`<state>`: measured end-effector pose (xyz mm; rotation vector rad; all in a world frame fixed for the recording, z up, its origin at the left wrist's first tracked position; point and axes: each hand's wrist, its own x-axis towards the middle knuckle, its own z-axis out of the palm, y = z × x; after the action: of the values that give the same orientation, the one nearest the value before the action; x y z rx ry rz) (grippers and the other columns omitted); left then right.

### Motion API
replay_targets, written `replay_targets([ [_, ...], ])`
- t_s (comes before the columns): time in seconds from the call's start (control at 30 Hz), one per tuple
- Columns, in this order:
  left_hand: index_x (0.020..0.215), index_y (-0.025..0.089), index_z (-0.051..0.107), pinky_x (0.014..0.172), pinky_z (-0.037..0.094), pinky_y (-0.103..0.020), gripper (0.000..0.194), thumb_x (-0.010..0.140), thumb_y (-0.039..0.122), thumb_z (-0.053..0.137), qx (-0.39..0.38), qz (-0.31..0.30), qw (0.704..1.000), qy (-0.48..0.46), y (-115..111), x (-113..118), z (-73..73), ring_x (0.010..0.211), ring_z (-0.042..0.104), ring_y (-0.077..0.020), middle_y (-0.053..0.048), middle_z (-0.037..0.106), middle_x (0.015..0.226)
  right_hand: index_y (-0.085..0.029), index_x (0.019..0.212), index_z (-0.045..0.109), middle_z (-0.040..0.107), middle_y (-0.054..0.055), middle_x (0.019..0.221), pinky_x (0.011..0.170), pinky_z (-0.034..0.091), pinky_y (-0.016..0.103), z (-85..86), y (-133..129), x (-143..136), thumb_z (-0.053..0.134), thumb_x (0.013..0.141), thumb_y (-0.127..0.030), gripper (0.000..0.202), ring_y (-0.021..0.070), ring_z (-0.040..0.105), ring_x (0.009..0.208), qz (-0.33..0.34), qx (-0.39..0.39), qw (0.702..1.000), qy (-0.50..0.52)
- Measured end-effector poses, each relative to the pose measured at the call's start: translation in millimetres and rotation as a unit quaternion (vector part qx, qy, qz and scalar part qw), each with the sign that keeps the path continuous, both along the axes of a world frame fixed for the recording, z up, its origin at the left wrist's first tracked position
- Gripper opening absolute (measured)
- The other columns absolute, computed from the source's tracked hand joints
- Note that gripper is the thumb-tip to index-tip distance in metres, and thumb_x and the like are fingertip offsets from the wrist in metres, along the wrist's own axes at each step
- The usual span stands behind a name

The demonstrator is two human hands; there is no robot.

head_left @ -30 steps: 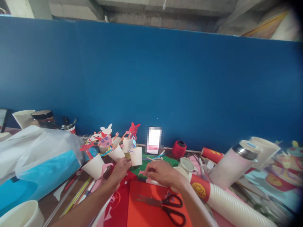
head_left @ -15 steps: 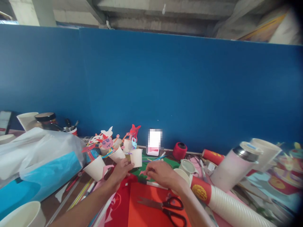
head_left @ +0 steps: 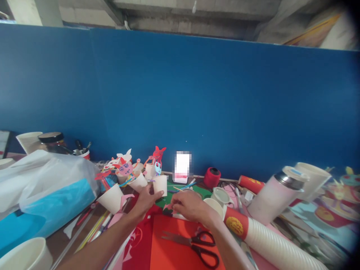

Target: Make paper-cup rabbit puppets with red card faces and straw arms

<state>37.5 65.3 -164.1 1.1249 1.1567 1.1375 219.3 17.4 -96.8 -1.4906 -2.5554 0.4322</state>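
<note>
My left hand (head_left: 147, 200) is closed around a small white paper cup (head_left: 160, 184), its thumb lying along the cup's lower front. My right hand (head_left: 189, 204) is closed with its fingertips on a small pink paper piece (head_left: 168, 207), just above a green sheet (head_left: 199, 190). Below my right hand, black-handled scissors (head_left: 194, 242) lie on orange-red paper (head_left: 168, 253). White cups with paper animal figures, among them a pink face (head_left: 125, 169) and a red figure (head_left: 159, 153), stand beside and behind my left hand.
A long stack of paper cups (head_left: 270, 240) lies on the right near a pale thermos (head_left: 277, 198). A red spool (head_left: 212, 177), a glowing phone (head_left: 182, 165) and a blue partition (head_left: 197, 93) are behind. Plastic-wrapped blue material (head_left: 56, 206) fills the left.
My left thumb has come round onto the front of the cup. My right hand stays low with the pink paper piece, and the view has shifted slightly.
</note>
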Motion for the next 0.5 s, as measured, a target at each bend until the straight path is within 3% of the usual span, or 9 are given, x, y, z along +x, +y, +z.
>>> replay_targets([
  [0.1,0.096,0.012,0.059,0.071,0.048,-0.031,0.049,0.054,0.029,0.075,-0.002,-0.001,1.0,0.003,-1.2,-1.5,1.3,0.087,0.062,-0.0248,-0.013,0.067,0.095,-0.021,0.081,0.067,0.068,0.001,0.081,0.058,0.029,0.023,-0.7,-0.4,-0.5,0.045,0.077,-0.022,0.022,0.0161,0.057,0.075,0.01,-0.009,1.0,0.01],
  [0.27,0.1,0.012,0.055,0.055,0.047,-0.027,0.051,0.056,0.03,0.072,-0.031,0.003,1.0,0.003,-2.2,-4.3,-0.2,0.077,0.063,-0.0241,-0.013,0.067,0.094,-0.021,0.083,0.067,0.069,0.001,0.083,0.058,0.03,0.022,-0.3,-1.4,-1.7,0.046,0.076,-0.021,0.022,0.0155,0.058,0.075,0.012,-0.014,1.0,0.017],
  [0.5,0.096,0.011,0.059,0.067,0.049,-0.032,0.05,0.051,0.027,0.075,-0.046,-0.016,0.997,-0.054,-6.6,-3.3,3.4,0.079,0.063,-0.0241,-0.012,0.067,0.088,-0.021,0.081,0.067,0.069,0.001,0.081,0.059,0.031,0.022,-2.5,1.7,-1.6,0.047,0.077,-0.022,0.021,0.016,0.06,0.076,0.013,-0.017,1.0,0.007],
])
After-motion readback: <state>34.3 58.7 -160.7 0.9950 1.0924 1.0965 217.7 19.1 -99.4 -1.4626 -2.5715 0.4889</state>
